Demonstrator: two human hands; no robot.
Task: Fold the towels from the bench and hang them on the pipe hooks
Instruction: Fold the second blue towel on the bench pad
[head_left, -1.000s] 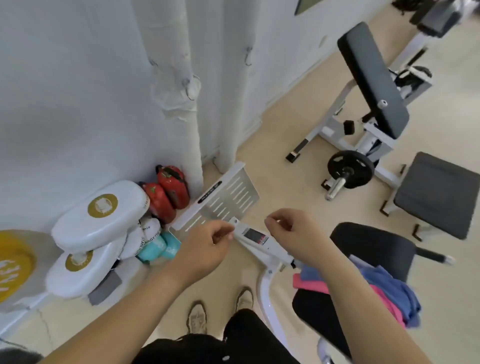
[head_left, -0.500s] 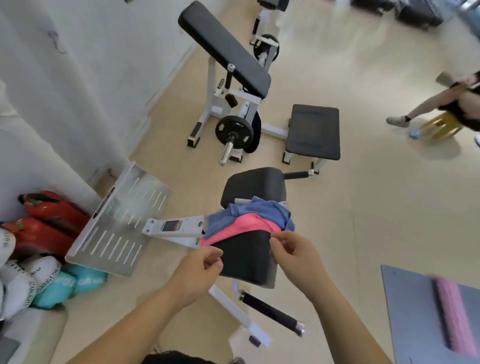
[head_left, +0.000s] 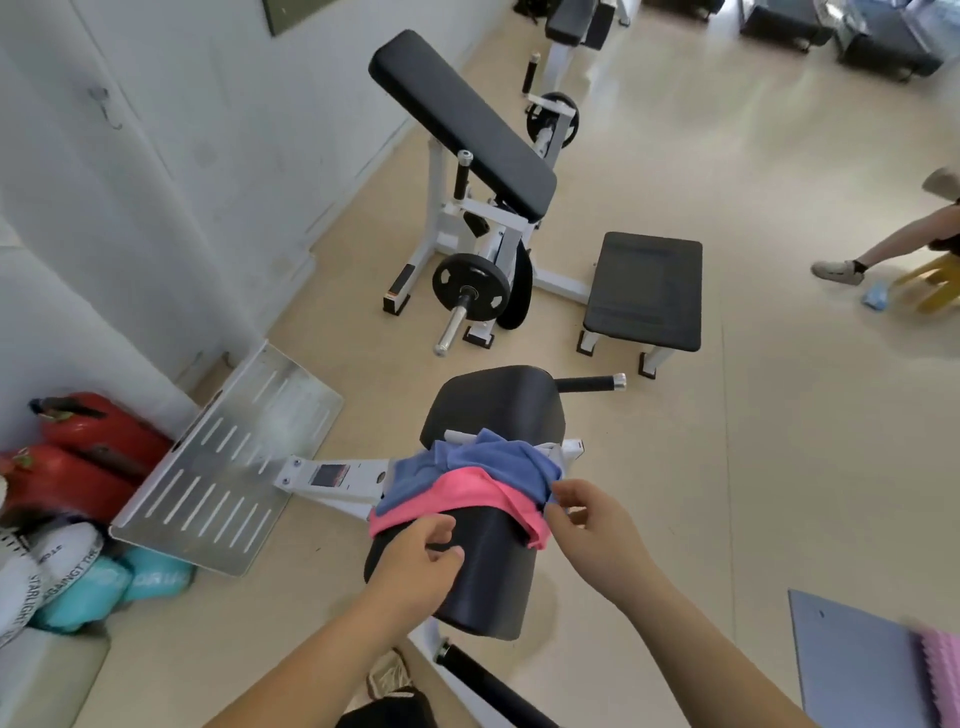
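Blue towel (head_left: 491, 460) sits on pink towel (head_left: 457, 493), both draped over the black bench pad (head_left: 488, 577). Left hand (head_left: 415, 566) is loosely curled and holds nothing, just below the pink edge. Right hand (head_left: 597, 530) has fingers at the towels' right corner; can't tell if it's pinching.

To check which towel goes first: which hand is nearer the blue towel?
Right. The right hand is at the right corner of the blue towel; the left hand is lower, over the pad below the pink towel.

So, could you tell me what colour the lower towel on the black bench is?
Pink; the crumpled pink cloth towel shows best in the head view.
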